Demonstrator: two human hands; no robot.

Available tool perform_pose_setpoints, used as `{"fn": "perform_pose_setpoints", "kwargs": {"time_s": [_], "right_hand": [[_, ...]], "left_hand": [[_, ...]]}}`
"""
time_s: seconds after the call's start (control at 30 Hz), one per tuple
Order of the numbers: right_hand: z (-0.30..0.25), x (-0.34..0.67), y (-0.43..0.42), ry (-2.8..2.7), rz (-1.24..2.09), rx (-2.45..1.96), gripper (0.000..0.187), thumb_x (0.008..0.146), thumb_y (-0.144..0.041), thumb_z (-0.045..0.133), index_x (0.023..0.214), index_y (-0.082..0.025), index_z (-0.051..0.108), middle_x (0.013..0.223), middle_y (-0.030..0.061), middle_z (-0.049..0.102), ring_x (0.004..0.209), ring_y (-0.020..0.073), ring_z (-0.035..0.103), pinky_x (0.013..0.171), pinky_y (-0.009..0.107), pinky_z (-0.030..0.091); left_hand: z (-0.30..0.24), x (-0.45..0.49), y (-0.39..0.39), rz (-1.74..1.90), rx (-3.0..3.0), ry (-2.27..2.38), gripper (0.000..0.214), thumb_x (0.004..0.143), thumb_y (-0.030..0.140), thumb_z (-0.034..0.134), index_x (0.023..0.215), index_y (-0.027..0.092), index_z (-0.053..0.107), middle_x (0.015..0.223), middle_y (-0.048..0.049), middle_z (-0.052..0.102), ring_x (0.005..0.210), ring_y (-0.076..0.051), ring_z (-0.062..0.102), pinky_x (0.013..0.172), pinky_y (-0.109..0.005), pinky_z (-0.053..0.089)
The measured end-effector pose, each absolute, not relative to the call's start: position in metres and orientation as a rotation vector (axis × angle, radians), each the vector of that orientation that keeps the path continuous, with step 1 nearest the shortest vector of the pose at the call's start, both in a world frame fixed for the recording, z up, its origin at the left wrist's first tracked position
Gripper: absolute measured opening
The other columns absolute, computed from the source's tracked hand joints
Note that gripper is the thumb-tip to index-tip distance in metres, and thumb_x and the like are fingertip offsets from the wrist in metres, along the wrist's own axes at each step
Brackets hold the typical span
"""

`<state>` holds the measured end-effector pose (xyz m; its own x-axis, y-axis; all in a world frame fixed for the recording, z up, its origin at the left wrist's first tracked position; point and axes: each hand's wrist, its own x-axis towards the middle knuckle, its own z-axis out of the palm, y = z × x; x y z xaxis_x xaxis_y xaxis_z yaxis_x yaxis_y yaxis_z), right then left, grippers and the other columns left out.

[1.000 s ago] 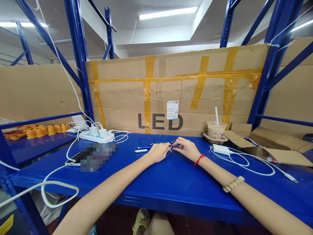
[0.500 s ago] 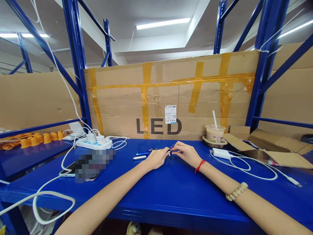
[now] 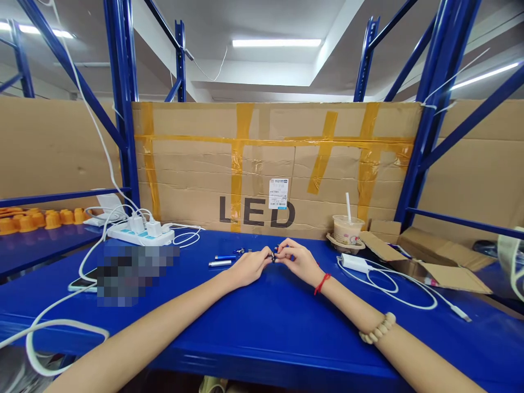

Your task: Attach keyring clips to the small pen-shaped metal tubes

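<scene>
Closely, left hand (image 3: 246,266), right hand (image 3: 297,261) (both pinched) on dark part (image 3: 272,256).

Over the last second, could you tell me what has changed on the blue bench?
Nothing was picked up or let go. The left hand and right hand keep pinching the small dark metal part between their fingertips. The silver cylinder, white power strip and plastic drink cup stayed put; only the view shifted.

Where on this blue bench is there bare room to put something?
Bare: near strip of the bench between the forearms, and the patch from the phone to the left forearm. Crowded: small tubes beside the left hand, which pinches a small dark part with the right hand; corded charger at right.
</scene>
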<state>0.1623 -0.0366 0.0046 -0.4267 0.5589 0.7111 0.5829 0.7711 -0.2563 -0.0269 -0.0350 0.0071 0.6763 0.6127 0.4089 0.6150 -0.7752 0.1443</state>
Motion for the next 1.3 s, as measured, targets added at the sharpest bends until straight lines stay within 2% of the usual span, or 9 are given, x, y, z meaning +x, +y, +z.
{"fn": "perform_pose_setpoints", "kwargs": {"time_s": [0.23, 0.33, 0.43, 0.57, 0.7, 0.93, 1.3], "right_hand": [[0.005, 0.151, -0.041, -1.977, 0.165, -0.822, 0.021, 0.072, -0.024, 0.060, 0.055, -0.016, 0.050, 0.077, 0.0024, 0.053, 0.055, 0.0074, 0.046, 0.053, 0.023, 0.040], [0.007, 0.145, -0.043, -1.871, 0.334, -0.823, 0.027, 0.069, -0.034, 0.063, 0.054, -0.016, 0.051, 0.076, 0.0028, 0.051, 0.054, 0.0079, 0.048, 0.049, 0.023, 0.042], [0.009, 0.141, -0.043, -1.754, 0.525, -0.862, 0.034, 0.065, -0.047, 0.063, 0.057, -0.015, 0.055, 0.080, 0.0033, 0.050, 0.046, 0.0053, 0.046, 0.043, 0.024, 0.041], [0.009, 0.140, -0.041, -1.650, 0.647, -0.905, 0.040, 0.059, -0.053, 0.065, 0.060, -0.014, 0.058, 0.082, 0.0043, 0.053, 0.042, 0.0046, 0.045, 0.036, 0.022, 0.038], [0.009, 0.140, -0.041, -1.601, 0.719, -0.935, 0.040, 0.056, -0.053, 0.067, 0.061, -0.014, 0.060, 0.080, 0.0048, 0.056, 0.043, 0.0048, 0.044, 0.033, 0.020, 0.031], [0.006, 0.144, -0.037, -1.551, 0.842, -1.089, 0.038, 0.059, -0.051, 0.065, 0.070, -0.014, 0.062, 0.049, -0.0038, 0.048, 0.040, 0.0053, 0.038, 0.036, 0.019, 0.028], [0.007, 0.144, -0.038, -1.547, 0.889, -1.095, 0.036, 0.060, -0.049, 0.065, 0.072, -0.015, 0.064, 0.052, -0.0036, 0.049, 0.043, 0.0049, 0.039, 0.037, 0.017, 0.028]], "left_hand": [[0.004, -0.026, -0.032, -0.752, -2.875, -1.000, 0.006, 0.090, 0.024, 0.029, 0.088, 0.020, 0.034, 0.092, -0.0059, 0.060, 0.083, -0.020, 0.059, 0.066, -0.027, 0.041], [0.003, -0.027, -0.032, -0.874, -2.882, -0.984, 0.008, 0.090, 0.025, 0.029, 0.087, 0.020, 0.035, 0.094, -0.0045, 0.060, 0.084, -0.018, 0.059, 0.069, -0.026, 0.042], [0.004, -0.027, -0.032, -0.977, -2.864, -1.070, 0.011, 0.090, 0.027, 0.028, 0.088, 0.021, 0.037, 0.088, -0.0022, 0.059, 0.078, -0.017, 0.059, 0.066, -0.025, 0.042], [0.007, -0.026, -0.035, -1.018, -2.857, -1.116, 0.015, 0.091, 0.030, 0.027, 0.096, 0.022, 0.038, 0.089, -0.0016, 0.059, 0.079, -0.017, 0.060, 0.067, -0.026, 0.043], [0.009, -0.026, -0.036, -0.986, -2.839, -1.143, 0.020, 0.091, 0.032, 0.025, 0.105, 0.023, 0.037, 0.092, -0.0018, 0.059, 0.080, -0.017, 0.060, 0.068, -0.026, 0.044], [0.009, -0.024, -0.035, -0.979, -2.819, -1.119, 0.021, 0.091, 0.031, 0.027, 0.108, 0.023, 0.036, 0.096, -0.0026, 0.060, 0.086, -0.018, 0.060, 0.072, -0.027, 0.044], [0.006, -0.024, -0.028, -1.011, -2.766, -1.072, 0.021, 0.090, 0.032, 0.028, 0.105, 0.022, 0.039, 0.100, -0.0039, 0.060, 0.089, -0.018, 0.058, 0.075, -0.028, 0.044]]}}
